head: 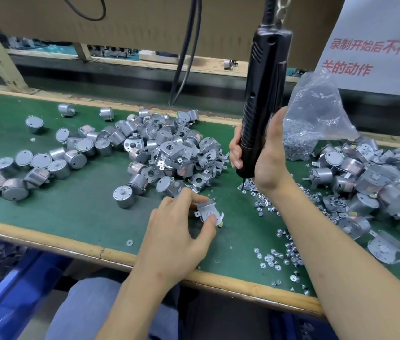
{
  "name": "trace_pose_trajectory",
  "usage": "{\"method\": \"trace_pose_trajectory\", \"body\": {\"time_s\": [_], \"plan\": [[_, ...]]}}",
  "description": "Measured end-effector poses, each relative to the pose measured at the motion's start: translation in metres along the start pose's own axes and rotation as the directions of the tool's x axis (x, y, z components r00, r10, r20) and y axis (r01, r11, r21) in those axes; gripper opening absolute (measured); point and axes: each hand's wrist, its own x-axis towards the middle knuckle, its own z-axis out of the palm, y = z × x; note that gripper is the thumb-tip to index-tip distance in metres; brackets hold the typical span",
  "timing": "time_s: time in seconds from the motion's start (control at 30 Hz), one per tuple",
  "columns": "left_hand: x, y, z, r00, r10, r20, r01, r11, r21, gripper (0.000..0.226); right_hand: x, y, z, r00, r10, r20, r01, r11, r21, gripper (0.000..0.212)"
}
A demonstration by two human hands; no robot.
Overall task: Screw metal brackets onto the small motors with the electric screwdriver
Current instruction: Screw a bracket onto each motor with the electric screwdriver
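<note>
My left hand (181,229) pinches a small silver motor with a metal bracket (208,212) laid on it, resting on the green mat. My right hand (263,153) grips the black electric screwdriver (263,94), which hangs upright from a chain. Its bit tip (242,184) touches down among loose screws (263,204) scattered on the mat, to the right of the held motor. A heap of motors and brackets (167,148) lies behind my left hand.
A clear plastic bag of screws (312,123) stands behind my right hand. More motors with brackets (371,182) pile up at the right. Bare motors (41,163) lie at the left. A blue bin (2,285) sits below the wooden table edge (110,253).
</note>
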Motion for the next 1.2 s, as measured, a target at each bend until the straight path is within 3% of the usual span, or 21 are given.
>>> {"method": "trace_pose_trajectory", "body": {"time_s": [0.27, 0.57, 1.2], "plan": [[-0.0005, 0.0011, -0.0014, 1.000, -0.014, 0.009, 0.014, 1.000, 0.005, 0.021, 0.0002, 0.0072, -0.0048, 1.000, 0.023, -0.006, -0.023, 1.000, 0.010, 0.088], [-0.0015, 0.0028, -0.0049, 0.999, -0.023, 0.048, 0.022, 0.999, 0.024, 0.043, 0.0005, 0.0085, -0.0041, 1.000, 0.025, -0.013, -0.025, 1.000, -0.008, 0.090], [-0.0013, -0.0017, -0.0029, 0.999, -0.017, 0.045, 0.016, 1.000, 0.027, 0.043, -0.0041, 0.0010, 0.0023, 1.000, 0.006, 0.019, -0.006, 1.000, -0.013, 0.090]]}}
